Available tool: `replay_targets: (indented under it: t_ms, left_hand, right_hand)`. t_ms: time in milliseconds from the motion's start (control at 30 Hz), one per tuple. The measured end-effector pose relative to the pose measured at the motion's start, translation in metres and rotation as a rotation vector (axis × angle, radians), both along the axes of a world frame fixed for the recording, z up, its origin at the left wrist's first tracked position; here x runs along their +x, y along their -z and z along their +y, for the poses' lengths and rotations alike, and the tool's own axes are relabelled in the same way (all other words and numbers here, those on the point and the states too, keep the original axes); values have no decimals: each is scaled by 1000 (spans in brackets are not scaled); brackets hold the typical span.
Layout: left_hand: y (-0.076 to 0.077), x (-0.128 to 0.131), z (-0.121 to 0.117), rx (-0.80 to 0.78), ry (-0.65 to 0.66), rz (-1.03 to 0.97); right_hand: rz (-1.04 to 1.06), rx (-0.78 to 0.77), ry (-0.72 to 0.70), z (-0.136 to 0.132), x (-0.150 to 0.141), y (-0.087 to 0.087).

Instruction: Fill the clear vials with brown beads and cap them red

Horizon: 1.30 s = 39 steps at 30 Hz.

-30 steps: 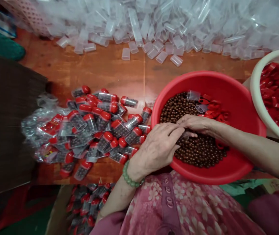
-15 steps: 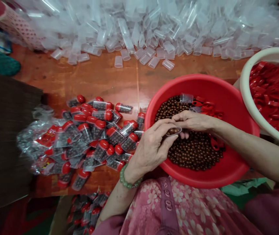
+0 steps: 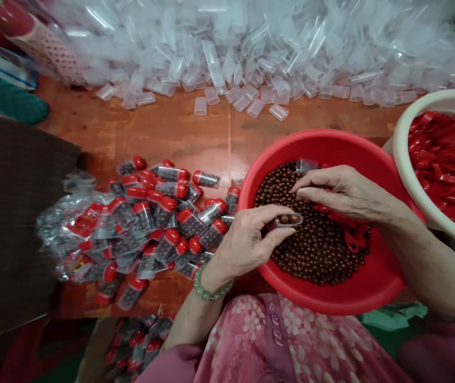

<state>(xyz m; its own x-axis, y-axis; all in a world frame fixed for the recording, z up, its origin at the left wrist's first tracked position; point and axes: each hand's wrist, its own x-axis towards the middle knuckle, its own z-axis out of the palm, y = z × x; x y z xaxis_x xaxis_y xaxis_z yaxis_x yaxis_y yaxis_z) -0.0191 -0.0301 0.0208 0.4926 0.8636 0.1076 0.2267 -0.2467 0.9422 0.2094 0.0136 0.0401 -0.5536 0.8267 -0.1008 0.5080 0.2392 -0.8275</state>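
Left hand (image 3: 245, 239) grip closed on a clear plastic tube (image 3: 287, 219) part-filled with brown beads (image 3: 315, 250); right hand (image 3: 341, 192) open, empty, above the red basin (image 3: 323, 139).

A clear plastic tube (image 3: 285, 219) lies almost level in the left hand (image 3: 243, 239), pinched between thumb and fingers, with a few glossy brown beads visible inside. Its open end points right, toward the right hand (image 3: 343, 194), whose slightly curved fingers hover just above a heap of round brown beads (image 3: 315, 250). The heap fills much of a red plastic basin (image 3: 323, 139). A second clear tube (image 3: 306, 165) lies empty on the heap's far edge.
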Motion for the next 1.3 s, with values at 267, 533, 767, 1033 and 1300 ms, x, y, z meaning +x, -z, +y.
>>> replay_targets:
  t_ms: [267,533,767,1033,1300]
  left_hand:
    - [7,4,3,-46,-25,-52]
    - [10,5,6,-13,-10,-57]
    - [12,2,8,-24,35,-46]
    - [12,2,10,-93,34,-74]
    - [15,3,11,-186,11,-201]
  right_hand:
    - [155,86,-28,-6,-5,-3]
    - [236,179,-144,-7,-6,-10]
    - [214,180,-250,-6,-7,-10]
    - [228,182,-235,-6,-5,-4]
    - [223,-71,-234,-7,11,-18]
